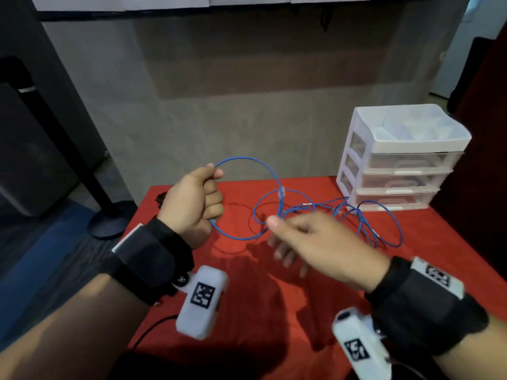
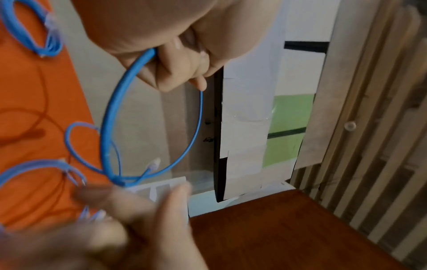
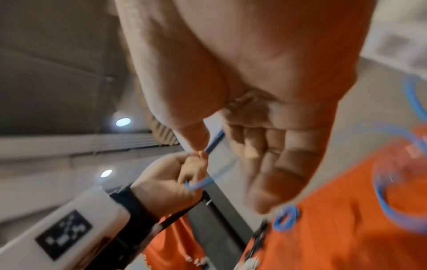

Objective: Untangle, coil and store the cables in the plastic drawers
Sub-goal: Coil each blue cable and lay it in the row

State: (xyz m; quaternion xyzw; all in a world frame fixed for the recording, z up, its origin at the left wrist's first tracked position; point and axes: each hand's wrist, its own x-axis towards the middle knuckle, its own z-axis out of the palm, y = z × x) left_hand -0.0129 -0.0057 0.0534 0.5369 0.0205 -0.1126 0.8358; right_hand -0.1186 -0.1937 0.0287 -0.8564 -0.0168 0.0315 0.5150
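**Blue cable held in a raised loop above a red-covered bench**

Nearest the camera, two forearms in black wrist straps carry white camera units (image 1: 202, 302) printed with black-and-white square markers. The right hand (image 1: 321, 248) hangs palm-down over the red cloth (image 1: 274, 311); its thumb and forefinger appear to meet on the blue cable (image 1: 248, 159) at the low end of the loop, though motion blur leaves it unclear whether the fingers truly pinch the cable. In the right wrist view the other fingers (image 3: 275, 164) hang loosely bent, holding nothing. The left hand (image 1: 193, 204) is lifted off the bench with its fingers curled tight round the cable, which enters the fist at the top, near the thumb, and leaves it again at the bottom, making one large upright ring between the two hands. The left wrist view shows the same ring (image 2: 110, 117) hanging from the closed fingers, with a clear plug (image 2: 154, 163) dangling near its lower end.

Beyond the hands, the remainder of the blue cable lies in loose, overlapping coils (image 1: 381, 226) on the cloth, trailing toward the right. A thin dark cord (image 1: 241, 205) also rests on the cloth under the loop. At the bench's far right corner stands a white plastic drawer unit (image 1: 397, 157), three clear drawers pushed in, with an open tray on top. Behind the bench rises a grey wall (image 1: 219, 105); a black post on a round base (image 1: 107, 218) stands on the floor to the left.
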